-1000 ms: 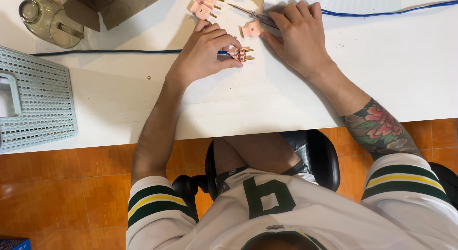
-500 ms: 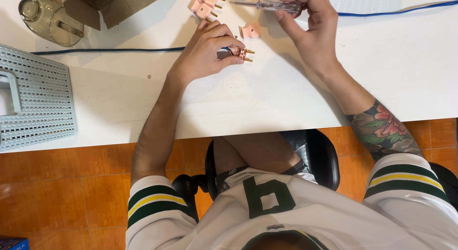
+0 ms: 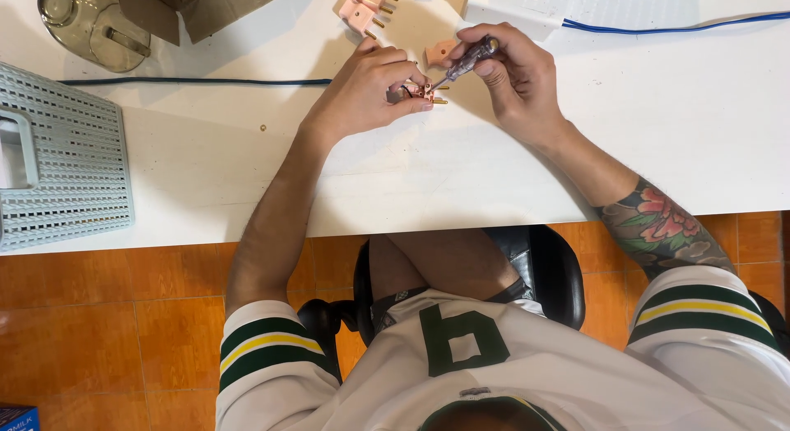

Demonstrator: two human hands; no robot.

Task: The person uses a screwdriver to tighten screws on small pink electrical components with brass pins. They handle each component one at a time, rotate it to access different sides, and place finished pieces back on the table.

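Head view, straight down, close overhead

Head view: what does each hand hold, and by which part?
The left hand pinches a small pink plug part by its body, brass pins pointing right. The right hand holds a small screwdriver by its handle.

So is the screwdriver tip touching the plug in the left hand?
Touching: the head view shows the screwdriver, in the right hand, meeting the plug pinched by the left hand.

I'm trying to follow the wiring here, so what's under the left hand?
Under the left hand a small pink plug part with brass pins pokes out past the fingertips, on the white table. The rest of it is covered.
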